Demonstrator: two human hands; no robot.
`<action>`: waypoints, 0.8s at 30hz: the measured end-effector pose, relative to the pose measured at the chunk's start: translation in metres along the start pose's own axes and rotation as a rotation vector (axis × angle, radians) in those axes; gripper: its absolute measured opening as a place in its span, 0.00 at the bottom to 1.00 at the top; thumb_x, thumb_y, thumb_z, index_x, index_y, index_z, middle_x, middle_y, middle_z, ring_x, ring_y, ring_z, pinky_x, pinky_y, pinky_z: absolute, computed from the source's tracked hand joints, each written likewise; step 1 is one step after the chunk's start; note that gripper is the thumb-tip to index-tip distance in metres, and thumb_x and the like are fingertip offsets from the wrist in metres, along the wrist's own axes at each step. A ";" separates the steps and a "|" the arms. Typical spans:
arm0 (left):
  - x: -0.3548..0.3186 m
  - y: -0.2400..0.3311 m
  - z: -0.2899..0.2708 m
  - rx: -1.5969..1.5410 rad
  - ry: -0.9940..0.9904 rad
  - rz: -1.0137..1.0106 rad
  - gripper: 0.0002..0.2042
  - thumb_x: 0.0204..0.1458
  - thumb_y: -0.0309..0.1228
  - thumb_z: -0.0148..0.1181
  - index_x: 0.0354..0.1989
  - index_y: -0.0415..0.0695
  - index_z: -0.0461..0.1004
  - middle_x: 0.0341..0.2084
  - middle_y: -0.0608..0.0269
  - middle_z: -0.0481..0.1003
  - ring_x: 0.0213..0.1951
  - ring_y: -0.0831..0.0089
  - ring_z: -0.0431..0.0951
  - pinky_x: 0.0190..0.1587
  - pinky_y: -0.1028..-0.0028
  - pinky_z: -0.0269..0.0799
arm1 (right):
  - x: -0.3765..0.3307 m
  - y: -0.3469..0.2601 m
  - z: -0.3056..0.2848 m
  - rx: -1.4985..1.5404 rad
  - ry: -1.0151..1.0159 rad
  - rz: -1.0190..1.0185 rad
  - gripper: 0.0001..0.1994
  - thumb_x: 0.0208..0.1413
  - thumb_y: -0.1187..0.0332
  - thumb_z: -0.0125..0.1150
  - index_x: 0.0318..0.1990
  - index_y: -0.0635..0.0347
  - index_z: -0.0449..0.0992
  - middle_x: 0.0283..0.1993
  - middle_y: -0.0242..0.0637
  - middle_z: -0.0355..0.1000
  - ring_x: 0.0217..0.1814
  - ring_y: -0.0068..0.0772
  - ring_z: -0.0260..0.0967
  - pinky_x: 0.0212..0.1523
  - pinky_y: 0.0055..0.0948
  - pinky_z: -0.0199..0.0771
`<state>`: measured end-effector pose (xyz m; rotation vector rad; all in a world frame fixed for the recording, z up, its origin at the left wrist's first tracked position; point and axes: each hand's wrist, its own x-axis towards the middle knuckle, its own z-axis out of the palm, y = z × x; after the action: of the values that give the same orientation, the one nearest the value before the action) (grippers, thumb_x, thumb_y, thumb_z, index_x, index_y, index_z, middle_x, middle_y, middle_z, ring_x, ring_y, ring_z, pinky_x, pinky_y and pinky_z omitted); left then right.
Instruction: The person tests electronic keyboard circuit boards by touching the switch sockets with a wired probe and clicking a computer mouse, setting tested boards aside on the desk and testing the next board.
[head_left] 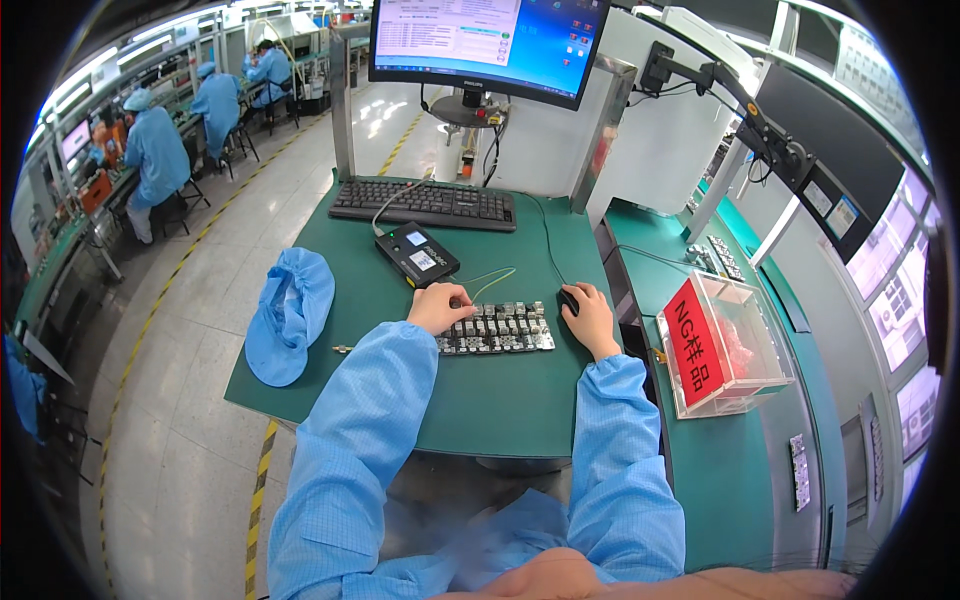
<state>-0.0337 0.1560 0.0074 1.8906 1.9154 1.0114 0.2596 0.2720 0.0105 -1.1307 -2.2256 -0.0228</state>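
On the green table lies a circuit board panel [505, 330] with several rows of small metal-shielded modules. My left hand [438, 308] rests over its upper left corner, thumb and finger pinched together. A thin yellow-green cable [497, 280] loops from beside a black handheld box [417, 255] down to these fingertips; its end is hidden there. My right hand [592, 322] is wrapped over a black computer mouse [569, 300], just right of the panel. Behind the box sits a black keyboard [425, 204], with a grey cable crossing to the box.
A blue cloth cap [290, 315] lies at the table's left. A lit monitor [485, 45] stands at the back. On the right-hand bench stands a clear box [735, 350] with a red label; another panel [799, 473] lies nearer. Several co-workers in blue sit far left.
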 end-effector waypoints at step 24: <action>0.006 -0.001 -0.003 0.007 0.021 0.055 0.12 0.43 0.39 0.69 0.27 0.44 0.77 0.24 0.64 0.77 0.29 0.71 0.78 0.36 0.71 0.71 | 0.003 -0.001 0.004 -0.006 0.105 -0.053 0.16 0.46 0.66 0.60 0.46 0.50 0.76 0.49 0.38 0.70 0.48 0.46 0.68 0.47 0.39 0.71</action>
<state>-0.0369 0.1613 0.0105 1.9535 1.8901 1.0460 0.2553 0.2743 0.0096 -1.0487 -2.1629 -0.1084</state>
